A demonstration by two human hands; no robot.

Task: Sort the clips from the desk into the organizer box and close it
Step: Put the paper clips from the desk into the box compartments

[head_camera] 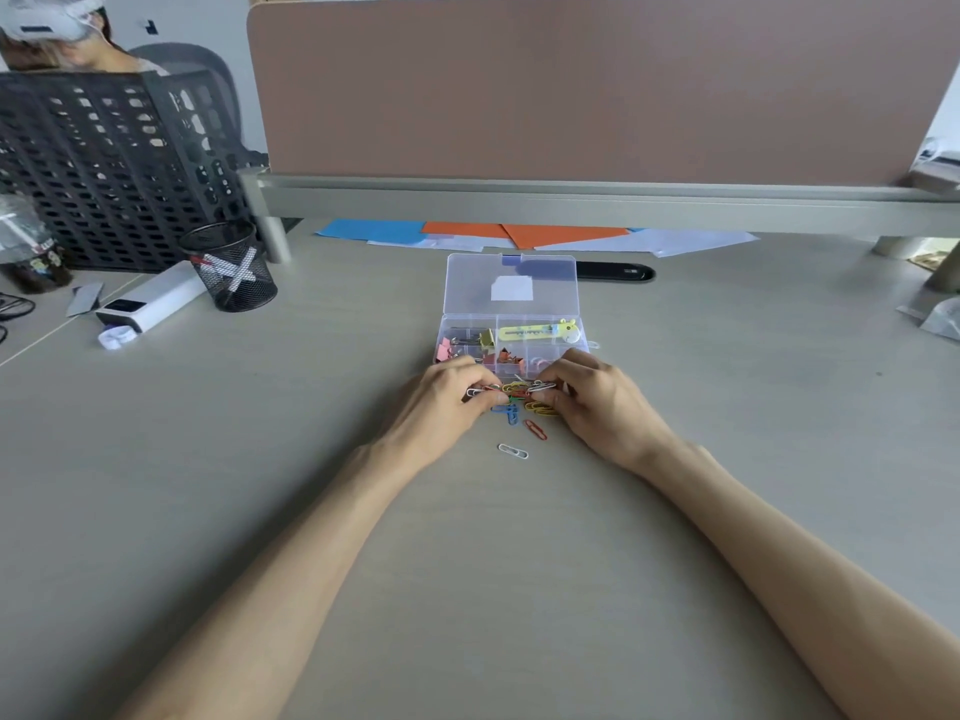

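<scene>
Paper clips [522,402] are still heaped on the bench just in front of the open organizer box [511,345], with left hand [447,402] and right hand [597,402] fingers pinching clips from it, so next is probably dropping them in a compartment.

Paper clips [519,407] lie on the desk [260,459] before the organizer box [511,350].

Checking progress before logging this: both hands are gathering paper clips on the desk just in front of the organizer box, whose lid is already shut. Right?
Not quite: the head view shows the organizer box with its lid open, standing upright. The rest holds: left hand and right hand gather paper clips just before it.
</scene>
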